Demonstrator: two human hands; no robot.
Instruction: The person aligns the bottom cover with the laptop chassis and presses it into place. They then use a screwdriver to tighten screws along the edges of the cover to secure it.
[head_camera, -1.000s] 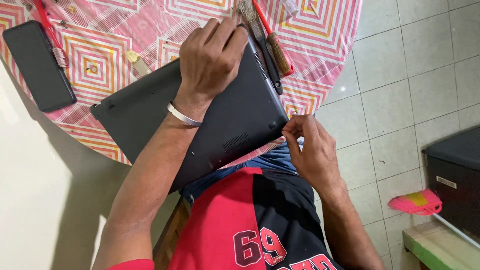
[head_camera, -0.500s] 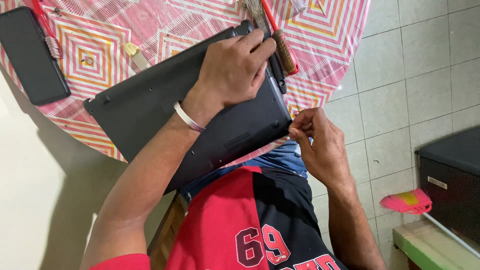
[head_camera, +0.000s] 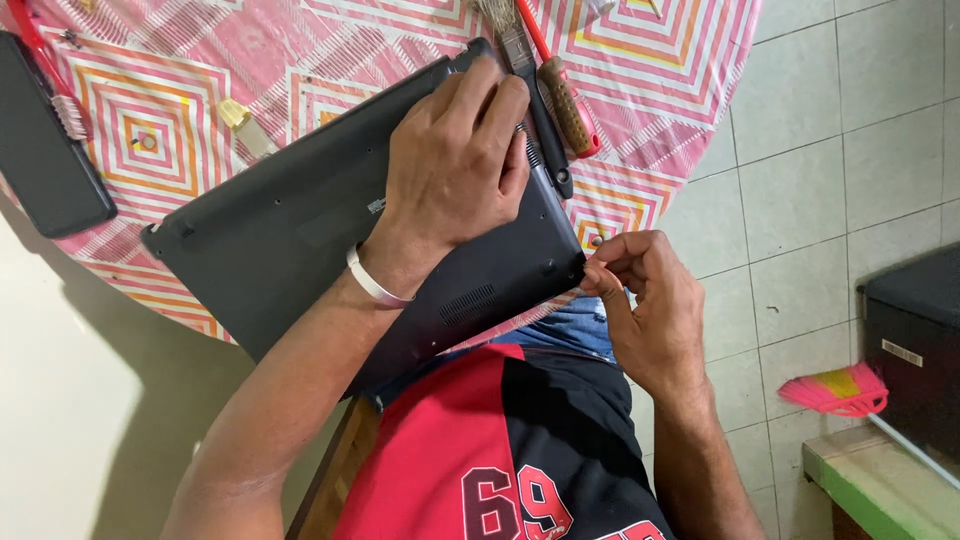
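While under left hand (head_camera: 455, 160); laptop (head_camera: 300, 230) corner at right hand (head_camera: 645, 300) fingertips.

Under your left hand (head_camera: 455, 165) the laptop (head_camera: 300, 230) shell is matt black plastic, faintly grainy. At its 12 o'clock the tablecloth (head_camera: 650, 90) looks smooth and printed, and your wrist's bangle (head_camera: 372, 284) gleams like polished metal. At 3 o'clock the floor tiles (head_camera: 850, 150) are dull grey.

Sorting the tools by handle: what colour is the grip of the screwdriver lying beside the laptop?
The screwdriver has a brown grip with red trim, shown in the head view.
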